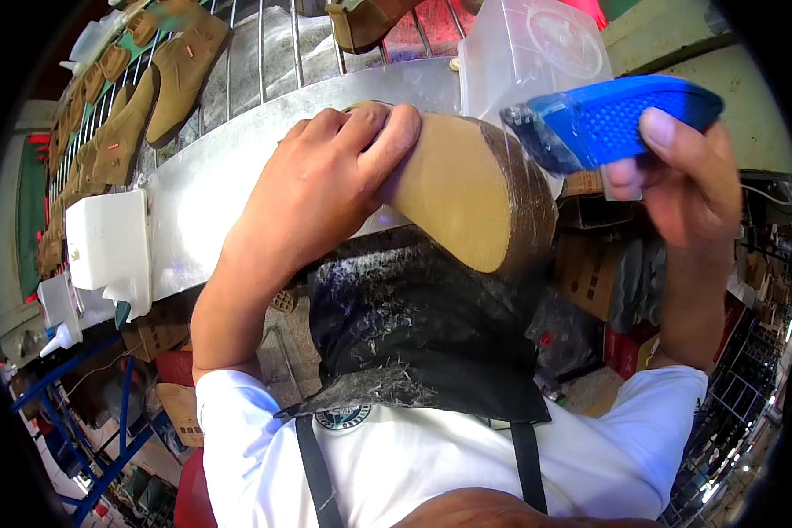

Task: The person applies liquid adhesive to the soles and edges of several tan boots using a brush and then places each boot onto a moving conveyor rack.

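**Shoe sole up in one hand, blue insole in the other**

The person's left hand (326, 189) held a tan shoe (466, 198) with its pale, flat sole turned up toward the camera. The grip was clenched around the shoe's narrow end, fingers curled over the top edge and thumb pressed against the sole. The shoe's wider end, edged by a dark brown band, pointed to the right and hung in the air above the person's lap.

The right hand (691, 189) grasped a blue insole (616, 119) with a fine grid texture, pinched between the thumb on top and the fingers below. The insole sat just beside the wide end of the shoe, its darker tip close to the shoe's rim; whether the two touched could not be told.

Below both hands lay a black apron (414, 343), streaked with pale smears, worn over a white shirt (396, 458).

Behind the shoe ran a grey metal ledge (211, 189), and above it a wire rack (264, 53) carried several tan suede boots (180, 75) lying in a row. A white plastic box (106, 242) was fixed at the ledge's left end, and a clear plastic container (524, 53) stood behind the insole. Cardboard boxes (590, 273) were stacked lower right.
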`<state>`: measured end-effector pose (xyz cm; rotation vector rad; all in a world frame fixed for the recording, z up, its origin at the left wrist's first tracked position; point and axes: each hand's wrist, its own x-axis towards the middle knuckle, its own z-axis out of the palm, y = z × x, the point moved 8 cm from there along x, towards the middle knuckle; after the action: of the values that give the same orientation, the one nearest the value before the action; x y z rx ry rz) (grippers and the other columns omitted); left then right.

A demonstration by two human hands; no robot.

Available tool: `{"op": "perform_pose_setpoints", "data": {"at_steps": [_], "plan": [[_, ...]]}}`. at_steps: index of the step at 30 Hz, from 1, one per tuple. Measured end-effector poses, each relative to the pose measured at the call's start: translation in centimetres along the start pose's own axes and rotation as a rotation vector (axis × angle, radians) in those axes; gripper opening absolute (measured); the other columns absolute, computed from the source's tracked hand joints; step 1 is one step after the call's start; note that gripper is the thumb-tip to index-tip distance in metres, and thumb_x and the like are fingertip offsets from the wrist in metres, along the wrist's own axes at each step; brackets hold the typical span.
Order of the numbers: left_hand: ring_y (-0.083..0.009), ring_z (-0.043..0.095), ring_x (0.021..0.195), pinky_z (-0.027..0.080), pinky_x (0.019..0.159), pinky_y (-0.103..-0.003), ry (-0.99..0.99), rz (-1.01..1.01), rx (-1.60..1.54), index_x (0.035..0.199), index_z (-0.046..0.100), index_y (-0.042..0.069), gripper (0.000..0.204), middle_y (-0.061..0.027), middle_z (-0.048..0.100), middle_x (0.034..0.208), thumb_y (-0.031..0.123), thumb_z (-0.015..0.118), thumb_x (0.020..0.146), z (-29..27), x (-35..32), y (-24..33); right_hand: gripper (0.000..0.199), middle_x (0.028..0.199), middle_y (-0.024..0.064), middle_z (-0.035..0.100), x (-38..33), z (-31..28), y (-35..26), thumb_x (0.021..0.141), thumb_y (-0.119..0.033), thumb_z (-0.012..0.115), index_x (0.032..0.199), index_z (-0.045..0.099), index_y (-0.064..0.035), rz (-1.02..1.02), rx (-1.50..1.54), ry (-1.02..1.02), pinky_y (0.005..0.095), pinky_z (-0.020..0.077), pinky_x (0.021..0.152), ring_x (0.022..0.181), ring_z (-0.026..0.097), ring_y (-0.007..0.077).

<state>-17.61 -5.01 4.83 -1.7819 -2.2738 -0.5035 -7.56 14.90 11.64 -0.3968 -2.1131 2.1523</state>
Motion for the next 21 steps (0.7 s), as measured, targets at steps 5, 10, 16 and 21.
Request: {"op": "perform_pose_setpoints", "data": {"at_steps": [5, 10, 16, 21], "plan": [[-0.0294, 0.065, 0.089, 0.054, 0.081, -0.040, -0.017, -0.055, -0.011, 0.126, 0.054, 0.008, 0.056, -0.0097, 0.064, 0.109, 0.008, 0.072, 0.073, -0.1, -0.8, -0.6, 0.027, 0.090, 0.0204, 0.072, 0.2, 0.9, 5.0, 0.091, -0.005, 0.062, 0.111, 0.061, 0.0129, -0.085, 0.293, 0.083, 0.0340, 0.0629, 0.068, 0.075, 0.073, 0.0241], [-0.0296, 0.064, 0.091, 0.054, 0.082, -0.041, -0.011, -0.039, -0.043, 0.128, 0.054, 0.007, 0.058, -0.0102, 0.064, 0.113, 0.008, 0.071, 0.073, -0.2, -0.8, -0.6, 0.032, 0.086, 0.0219, 0.071, -1.9, 0.2, 0.5, 0.083, -0.006, 0.069, 0.109, 0.061, 0.0117, -0.159, -0.107, -0.028, 0.0321, 0.0609, 0.063, 0.071, 0.072, 0.0240], [-0.0302, 0.064, 0.092, 0.054, 0.082, -0.042, 0.000, -0.037, -0.023, 0.128, 0.054, 0.008, 0.055, -0.0109, 0.063, 0.114, 0.008, 0.069, 0.075, 0.1, -1.1, -0.4, 0.026, 0.090, 0.0167, 0.071, 2.1, -1.2, 0.8, 0.080, -0.009, 0.075, 0.101, 0.064, 0.0027, 0.012, -0.080, -0.134, 0.0313, 0.0590, 0.062, 0.073, 0.071, 0.0213], [-0.0312, 0.065, 0.093, 0.055, 0.082, -0.043, 0.000, -0.013, 0.019, 0.128, 0.055, 0.008, 0.052, -0.0111, 0.063, 0.115, 0.009, 0.067, 0.078, 0.3, -1.7, -0.3, 0.034, 0.080, 0.0148, 0.068, 4.3, 0.4, 1.9, 0.083, -0.016, 0.070, 0.108, 0.060, 0.0047, 0.005, -0.258, -0.280, 0.0281, 0.0549, 0.058, 0.064, 0.066, 0.0176]]}}
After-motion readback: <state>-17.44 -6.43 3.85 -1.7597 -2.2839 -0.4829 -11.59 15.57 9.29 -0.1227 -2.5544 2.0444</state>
